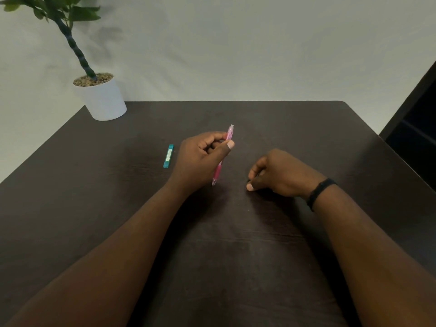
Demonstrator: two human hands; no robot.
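Seemingly mid-refill: left hand (200,159) holds a pink pencil (229,133) in a closed grip; right hand (280,173) curls, its grip's contents too small to tell. Next likely needs steady aim at the pencil's end.

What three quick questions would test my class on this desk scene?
1. True or false: the left hand holds the pink pencil.
2. The teal case lies: A) on the table beside that hand, B) in that hand, C) on the floor.
3. Fill in: the black band sits on the ___ wrist.
Key: 1 true; 2 A; 3 right.
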